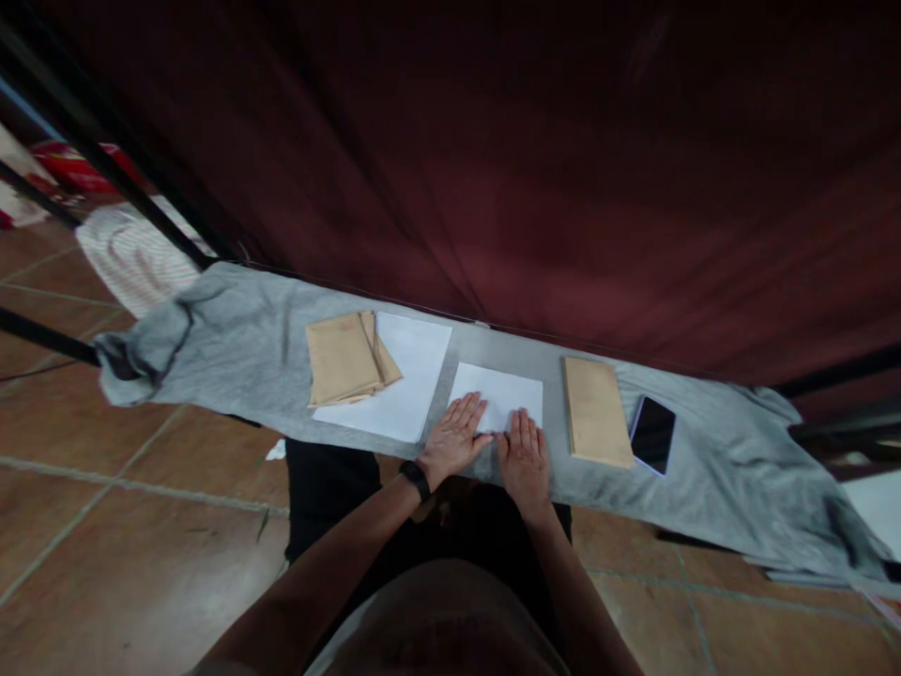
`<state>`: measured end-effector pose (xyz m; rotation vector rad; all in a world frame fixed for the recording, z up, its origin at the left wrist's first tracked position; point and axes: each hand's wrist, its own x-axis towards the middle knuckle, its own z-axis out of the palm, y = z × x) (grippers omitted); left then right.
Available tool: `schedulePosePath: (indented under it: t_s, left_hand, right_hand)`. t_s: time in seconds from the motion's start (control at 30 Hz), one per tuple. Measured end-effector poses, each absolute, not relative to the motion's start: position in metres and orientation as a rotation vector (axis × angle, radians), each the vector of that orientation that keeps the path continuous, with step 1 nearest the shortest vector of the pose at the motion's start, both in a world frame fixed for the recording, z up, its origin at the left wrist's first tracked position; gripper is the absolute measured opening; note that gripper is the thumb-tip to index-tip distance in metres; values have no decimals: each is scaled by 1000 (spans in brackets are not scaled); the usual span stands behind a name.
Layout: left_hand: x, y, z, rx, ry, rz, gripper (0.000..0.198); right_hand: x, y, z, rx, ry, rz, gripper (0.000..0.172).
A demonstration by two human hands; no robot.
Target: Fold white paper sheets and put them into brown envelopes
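A folded white sheet of paper [505, 383] lies on the grey cloth in front of me. My left hand [457, 437] rests flat on its near left part, fingers stretched out, a dark band on the wrist. On the near right part of the same sheet lies my right hand [525, 462], also flat with its fingers extended. Left of them is a larger stack of white paper [419, 376], partly covered by several brown envelopes [343, 359]. To the right lies another brown envelope or a stack of them [597, 411].
A smartphone [653, 435] lies right of the brown envelope, at the cloth's right side. Grey cloth [239, 347] covers the narrow bench. A dark red curtain [493, 216] hangs close behind it. Black metal bars [49, 338] and a striped cloth [141, 253] are at the left.
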<state>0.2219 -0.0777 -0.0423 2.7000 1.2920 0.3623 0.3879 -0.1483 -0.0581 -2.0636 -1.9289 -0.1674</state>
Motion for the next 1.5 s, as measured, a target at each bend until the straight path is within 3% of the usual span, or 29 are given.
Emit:
schedulePosePath:
  t_s: [0.4, 0.87, 1.03, 1.27, 1.5]
  left_hand:
    - [215, -85, -42, 2644, 1459, 329, 77]
    - [215, -80, -42, 2719, 1505, 274, 67]
    - [239, -68, -27, 2648, 1574, 252, 57]
    - [287, -32, -27, 2631, 1318, 296, 58]
    - [271, -20, -44, 2620, 1380, 341, 59]
  right_hand:
    - [419, -162, -71, -2065, -1834, -238, 59]
    - [391, -91, -56, -2061, -1984, 14, 52]
    - [394, -92, -62, -2052, -1971, -6, 52]
    - [395, -93, -68, -2019, -2031, -94, 60]
    - [392, -92, -62, -1979, -1973, -102, 51]
